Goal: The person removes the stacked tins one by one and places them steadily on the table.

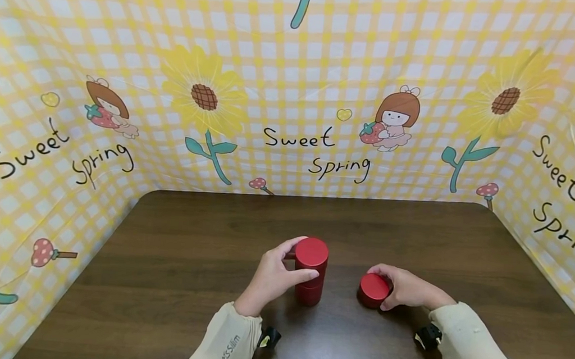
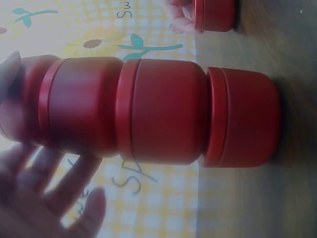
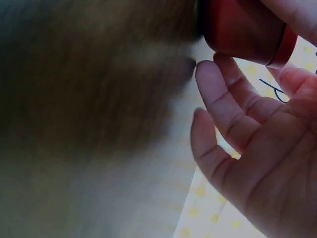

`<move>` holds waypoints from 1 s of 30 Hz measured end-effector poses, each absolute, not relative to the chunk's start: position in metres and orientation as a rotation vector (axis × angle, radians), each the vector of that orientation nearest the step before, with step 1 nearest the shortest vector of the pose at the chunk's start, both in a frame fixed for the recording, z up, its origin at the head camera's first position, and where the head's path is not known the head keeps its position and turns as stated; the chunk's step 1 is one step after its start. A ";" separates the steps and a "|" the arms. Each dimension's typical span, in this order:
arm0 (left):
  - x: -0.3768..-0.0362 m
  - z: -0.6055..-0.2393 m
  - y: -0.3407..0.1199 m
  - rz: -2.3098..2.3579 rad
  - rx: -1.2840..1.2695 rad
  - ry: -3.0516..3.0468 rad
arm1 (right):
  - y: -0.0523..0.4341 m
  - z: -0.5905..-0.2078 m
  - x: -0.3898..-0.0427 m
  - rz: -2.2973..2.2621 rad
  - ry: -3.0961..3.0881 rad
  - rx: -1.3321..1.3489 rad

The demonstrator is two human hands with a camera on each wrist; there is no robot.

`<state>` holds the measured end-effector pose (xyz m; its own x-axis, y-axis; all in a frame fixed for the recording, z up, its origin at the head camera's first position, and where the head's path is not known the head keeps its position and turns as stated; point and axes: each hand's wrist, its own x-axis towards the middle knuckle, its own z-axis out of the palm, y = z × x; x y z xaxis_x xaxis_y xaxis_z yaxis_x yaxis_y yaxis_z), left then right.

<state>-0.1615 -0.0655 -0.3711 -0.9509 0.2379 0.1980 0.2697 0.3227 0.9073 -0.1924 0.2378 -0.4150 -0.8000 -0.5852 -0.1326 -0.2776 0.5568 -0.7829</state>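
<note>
Several red lidded tins stand one on another in an upright stack (image 1: pixel 309 285) on the table. My left hand (image 1: pixel 277 274) grips the top tin (image 2: pixel 27 101) of that stack, thumb on the near side and fingers round the far side. The lower tins (image 2: pixel 171 111) show free of my fingers in the left wrist view. To the right of the stack, a single red tin (image 1: pixel 374 289) sits low at the table, with my right hand (image 1: pixel 408 287) holding it from its right side. In the right wrist view, the little finger (image 3: pixel 205 136) hangs off the tin.
The dark wood-grain table (image 1: pixel 201 240) reaches back to a yellow checked cloth (image 1: pixel 295 78) with printed flowers, which stands behind and on both sides. A gap of bare tabletop lies between the stack and the single tin. Small black devices (image 1: pixel 428 337) sit at both wrists.
</note>
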 end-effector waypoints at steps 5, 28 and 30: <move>-0.161 -0.370 -0.065 -1.743 -0.478 -2.551 | 0.239 -0.415 -0.191 -1.103 2.431 -0.710; -0.157 -0.370 -0.061 -1.633 -0.374 -2.576 | 0.245 -0.397 -0.193 -1.188 2.574 -0.729; -0.156 -0.369 -0.061 -1.594 -0.380 -2.582 | 0.241 -0.394 -0.193 -1.184 2.618 -0.712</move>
